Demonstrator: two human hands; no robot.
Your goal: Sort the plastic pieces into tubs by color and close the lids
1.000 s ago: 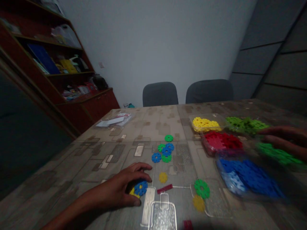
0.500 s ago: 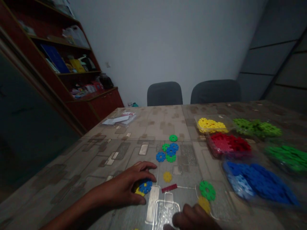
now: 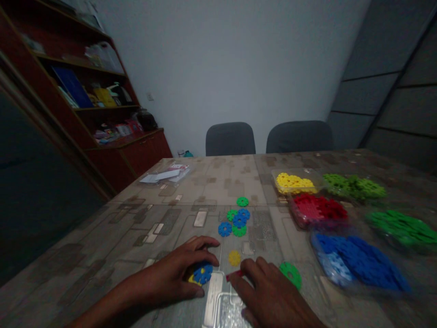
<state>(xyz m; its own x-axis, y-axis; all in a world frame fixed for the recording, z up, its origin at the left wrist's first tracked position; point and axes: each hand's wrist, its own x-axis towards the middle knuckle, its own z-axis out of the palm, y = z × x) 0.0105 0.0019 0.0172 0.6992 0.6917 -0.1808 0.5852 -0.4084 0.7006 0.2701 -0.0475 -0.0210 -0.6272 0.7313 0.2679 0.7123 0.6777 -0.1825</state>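
Observation:
My left hand (image 3: 174, 271) rests on the table with its fingers curled round a blue gear-shaped disc (image 3: 202, 274) that sits on a yellow one (image 3: 191, 278). My right hand (image 3: 269, 296) lies beside it at the near edge, fingers bent, its fingertips touching a small red bar (image 3: 235, 275). I cannot see whether the bar is gripped. A loose yellow disc (image 3: 234, 258) lies just beyond the bar. A green disc (image 3: 291, 274) lies right of my right hand. Farther out sits a cluster of blue and green discs (image 3: 237, 218).
Clear tubs at the right hold sorted discs: yellow (image 3: 294, 183), red (image 3: 317, 209), blue (image 3: 355, 262) and green (image 3: 401, 226), with more green (image 3: 355, 187) behind. A flat plastic packet (image 3: 165, 175) lies far left. Two grey chairs (image 3: 230, 139) stand behind the table; wooden shelves (image 3: 85, 95) stand at the left.
My right hand came back from the green tub at the far right, passed along the near edge and now rests at the red bar. My left hand stayed on the blue disc.

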